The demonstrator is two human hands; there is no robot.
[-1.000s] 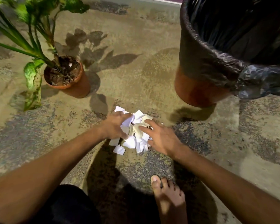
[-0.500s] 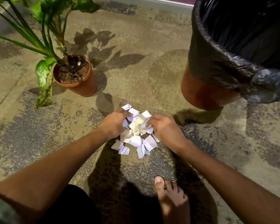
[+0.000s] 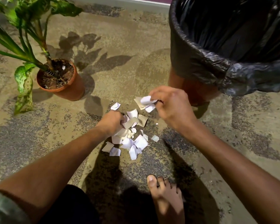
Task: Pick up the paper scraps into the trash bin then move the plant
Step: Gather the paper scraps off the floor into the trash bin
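A pile of white and tan paper scraps (image 3: pixel 132 143) lies on the rough floor in front of me. My right hand (image 3: pixel 170 105) is raised above the pile, shut on a small bunch of scraps (image 3: pixel 145 102), near the base of the trash bin (image 3: pixel 200 62), which has a black liner and stands at the upper right. My left hand (image 3: pixel 111 123) is down on the pile's left side, fingers closed around some scraps. The plant (image 3: pixel 31 34), green with spotted leaves, stands in an orange pot (image 3: pixel 68 91) at the upper left.
My bare right foot (image 3: pixel 165 199) rests on the floor just below the pile. A dark-clothed knee (image 3: pixel 68 206) fills the bottom left. Bare floor lies between the pot and the bin. A drooping leaf (image 3: pixel 23 88) hangs left of the pot.
My right hand has lifted off the pile toward the bin with a bunch of scraps. The left hand has stayed on the pile, and the scraps have spread out.
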